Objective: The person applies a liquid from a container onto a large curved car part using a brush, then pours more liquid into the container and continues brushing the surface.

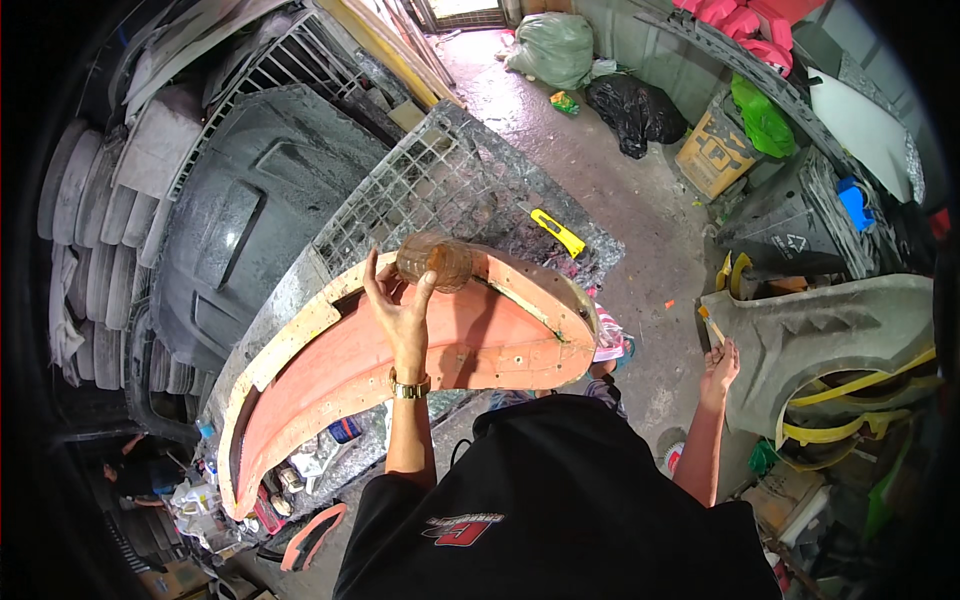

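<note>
My left hand [402, 318] is closed round a clear plastic container [445, 268] of amber-brown liquid. The container hangs over the upper edge of a curved orange mould [370, 355] with a cream rim, which has small holes along its flange. Out to the right, well away from the mould, my right hand [721, 368] grips a small paintbrush [710, 322] with its orange-tan end pointing up. Beyond the container, a yellow utility knife [558, 232] lies on the stained worktable [470, 135]. Whether the container touches the mould, I cannot tell.
Dark moulded panels [270, 220] and stacked tyres [85, 190] crowd the left. A grey fender-shaped panel [770, 340] stands close to my right hand. Rubbish bags [630, 110] and a cardboard box [715, 150] sit on the floor beyond. Another person [140, 470] shows at lower left.
</note>
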Demonstrator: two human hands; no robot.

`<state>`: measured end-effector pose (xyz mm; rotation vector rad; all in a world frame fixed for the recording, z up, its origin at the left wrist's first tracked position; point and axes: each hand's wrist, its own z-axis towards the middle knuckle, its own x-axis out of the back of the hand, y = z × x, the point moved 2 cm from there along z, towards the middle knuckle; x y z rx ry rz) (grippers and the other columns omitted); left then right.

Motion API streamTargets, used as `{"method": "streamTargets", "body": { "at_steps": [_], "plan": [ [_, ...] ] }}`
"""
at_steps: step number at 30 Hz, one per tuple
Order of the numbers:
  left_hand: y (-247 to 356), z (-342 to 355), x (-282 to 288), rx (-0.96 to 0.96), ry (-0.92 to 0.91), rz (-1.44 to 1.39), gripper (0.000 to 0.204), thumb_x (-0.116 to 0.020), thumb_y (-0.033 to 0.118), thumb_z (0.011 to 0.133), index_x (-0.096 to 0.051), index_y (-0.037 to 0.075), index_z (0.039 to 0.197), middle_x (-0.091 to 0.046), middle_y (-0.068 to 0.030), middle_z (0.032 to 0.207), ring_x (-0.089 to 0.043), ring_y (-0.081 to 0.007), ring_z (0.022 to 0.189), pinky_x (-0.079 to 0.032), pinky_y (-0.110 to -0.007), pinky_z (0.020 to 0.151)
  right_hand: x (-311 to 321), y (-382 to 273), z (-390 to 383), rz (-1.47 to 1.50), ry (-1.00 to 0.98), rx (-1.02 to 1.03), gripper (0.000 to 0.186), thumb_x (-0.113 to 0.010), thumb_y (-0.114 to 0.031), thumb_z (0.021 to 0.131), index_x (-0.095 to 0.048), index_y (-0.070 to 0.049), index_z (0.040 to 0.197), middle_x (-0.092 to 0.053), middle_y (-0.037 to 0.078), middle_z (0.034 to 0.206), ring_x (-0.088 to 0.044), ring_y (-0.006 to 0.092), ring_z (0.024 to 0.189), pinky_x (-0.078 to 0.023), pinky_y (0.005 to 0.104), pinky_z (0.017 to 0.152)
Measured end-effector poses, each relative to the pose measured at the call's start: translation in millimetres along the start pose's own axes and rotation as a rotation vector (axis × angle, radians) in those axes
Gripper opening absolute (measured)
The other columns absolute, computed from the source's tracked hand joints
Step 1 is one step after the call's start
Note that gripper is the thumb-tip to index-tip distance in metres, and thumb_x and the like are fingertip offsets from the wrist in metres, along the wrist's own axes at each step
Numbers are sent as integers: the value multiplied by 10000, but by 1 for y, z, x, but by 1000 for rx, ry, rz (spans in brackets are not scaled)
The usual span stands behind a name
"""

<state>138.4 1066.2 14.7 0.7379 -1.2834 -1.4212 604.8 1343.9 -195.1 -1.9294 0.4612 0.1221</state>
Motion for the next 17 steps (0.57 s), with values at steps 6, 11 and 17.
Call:
{"method": "streamTargets", "body": {
  "at_steps": [6, 11, 17],
  "plan": [
    [-9, 0, 4, 36, 7, -31, 806, -759, 146, 761, -282, 54, 1404, -535, -135, 1112, -527, -201, 1030, -425, -352, 916, 0, 1, 2, 1, -17, 1, 90, -593, -191, 891, -590, -114, 936, -594, -5, 764, -523, 69, 614, -440, 228, 569],
    [-5, -1, 3, 68, -3, -70, 762, -720, 133, 803, -264, 50, 1409, -546, -164, 1145, -527, -214, 1075, -419, -351, 940, 1, 1, 4, -4, -3, -21, 92, -594, -198, 892, -588, -116, 934, -592, -8, 754, -525, 67, 611, -437, 225, 565],
    [-7, -1, 2, 151, 12, -133, 743, -707, 158, 820, -267, 54, 1409, -566, -179, 1143, -526, -227, 1088, -393, -363, 958, 3, 3, 8, -5, -30, -14, 107, -593, -204, 891, -580, -116, 949, -601, -5, 769, -533, 65, 621, -442, 226, 567]
  ]
}}
